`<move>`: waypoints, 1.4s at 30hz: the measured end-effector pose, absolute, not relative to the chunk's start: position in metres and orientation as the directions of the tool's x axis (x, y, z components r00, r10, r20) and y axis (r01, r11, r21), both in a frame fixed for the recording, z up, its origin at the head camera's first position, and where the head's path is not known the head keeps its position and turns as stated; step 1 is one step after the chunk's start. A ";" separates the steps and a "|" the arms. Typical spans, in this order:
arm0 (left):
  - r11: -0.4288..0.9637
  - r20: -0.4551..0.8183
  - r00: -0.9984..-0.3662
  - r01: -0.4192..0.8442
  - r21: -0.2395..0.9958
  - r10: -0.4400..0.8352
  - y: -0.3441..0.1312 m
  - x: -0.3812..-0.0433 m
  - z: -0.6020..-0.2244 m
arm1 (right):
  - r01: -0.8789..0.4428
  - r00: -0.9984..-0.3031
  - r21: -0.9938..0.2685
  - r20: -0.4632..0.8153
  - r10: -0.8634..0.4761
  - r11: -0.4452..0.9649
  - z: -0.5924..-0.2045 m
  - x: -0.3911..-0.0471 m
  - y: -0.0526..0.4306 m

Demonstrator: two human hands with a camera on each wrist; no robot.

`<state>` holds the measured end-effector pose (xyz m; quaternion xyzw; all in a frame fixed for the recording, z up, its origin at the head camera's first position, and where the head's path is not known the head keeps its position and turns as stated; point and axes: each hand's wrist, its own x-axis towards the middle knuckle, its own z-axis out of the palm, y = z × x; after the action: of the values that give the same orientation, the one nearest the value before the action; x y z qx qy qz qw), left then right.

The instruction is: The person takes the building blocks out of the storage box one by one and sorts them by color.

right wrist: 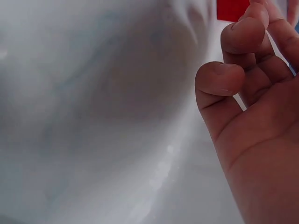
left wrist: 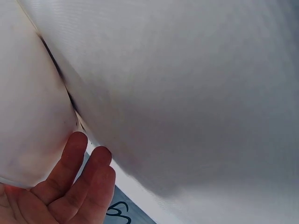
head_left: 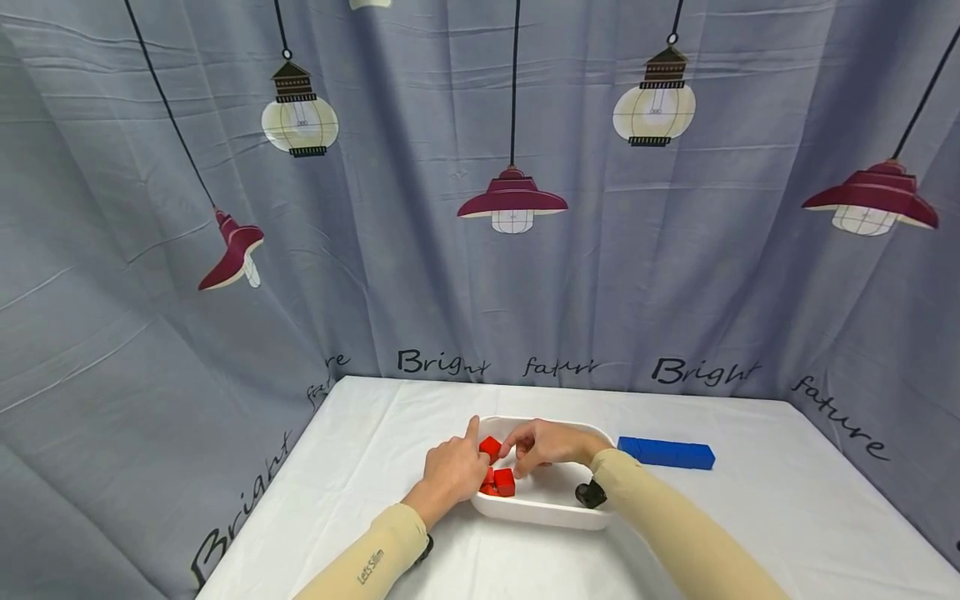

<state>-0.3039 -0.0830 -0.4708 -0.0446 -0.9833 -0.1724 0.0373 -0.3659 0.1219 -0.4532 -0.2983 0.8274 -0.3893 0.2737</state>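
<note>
- Sleeved forearms in beige fabric lie nearest the camera, reaching from the near edge of the table toward the white tray.
- Red cubes sit in the left part of the tray; the uppermost red cube lies between the two hands, at their fingertips.
- Right hand hangs over the tray with fingers curled toward that top cube; whether they pinch it or only touch it cannot be told. The right wrist view shows bent fingers with nothing clearly between them and a red patch beyond.
- Left hand rests at the tray's left rim, index finger straight and pointing far, the rest loosely relaxed; the left wrist view shows straight fingers against white tray wall.
- Judged by their look, the cubes are small, rigid, light blocks with flat smooth faces and sharp edges; a pinch on two opposite faces should hold one firmly.
- Smooth and shallow, the tray has rounded corners and looks like stiff plastic.
- Right of the tray lies a long blue block, flat on the white tablecloth.
- Behind hangs a grey curtain printed with lamps.
</note>
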 end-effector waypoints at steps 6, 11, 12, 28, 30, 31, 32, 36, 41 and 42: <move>0.938 0.088 -0.993 0.106 0.329 0.081 -0.082 -0.304 -0.470 | -0.280 -0.669 -0.816 -0.213 -0.713 0.506 -0.463 -0.364 0.121; 0.940 0.089 -0.992 0.112 0.322 0.087 -0.082 -0.303 -0.469 | -0.284 -0.660 -0.824 -0.203 -0.723 0.490 -0.469 -0.364 0.119; 0.941 0.090 -0.992 0.112 0.321 0.087 -0.082 -0.303 -0.469 | -0.287 -0.659 -0.824 -0.200 -0.725 0.489 -0.470 -0.364 0.119; 0.939 0.107 -0.991 0.117 0.323 0.086 -0.081 -0.303 -0.470 | -0.307 -0.666 -0.825 -0.169 -0.727 0.474 -0.469 -0.360 0.120; 0.938 0.105 -0.991 0.114 0.327 0.084 -0.081 -0.302 -0.471 | -0.313 -0.669 -0.819 -0.169 -0.724 0.480 -0.469 -0.359 0.119; 0.938 0.108 -0.991 0.114 0.328 0.083 -0.081 -0.302 -0.471 | -0.316 -0.670 -0.817 -0.169 -0.723 0.483 -0.468 -0.359 0.119; 0.938 0.107 -0.991 0.111 0.328 0.080 -0.081 -0.302 -0.472 | -0.316 -0.671 -0.816 -0.169 -0.721 0.485 -0.468 -0.359 0.119; 0.936 0.105 -0.992 0.106 0.336 0.075 -0.081 -0.301 -0.474 | -0.323 -0.667 -0.808 -0.175 -0.724 0.493 -0.466 -0.358 0.118; 0.939 0.103 -0.991 0.110 0.327 0.081 -0.081 -0.303 -0.473 | -0.337 -0.672 -0.789 -0.181 -0.718 0.513 -0.459 -0.359 0.122; 0.941 0.100 -0.992 0.110 0.321 0.082 -0.080 -0.303 -0.473 | -0.340 -0.673 -0.785 -0.182 -0.716 0.519 -0.457 -0.360 0.123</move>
<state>-0.3029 -0.0804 -0.4727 -0.0487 -0.9841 -0.1652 0.0426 -0.3596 0.1228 -0.4568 -0.3164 0.8344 -0.3748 0.2514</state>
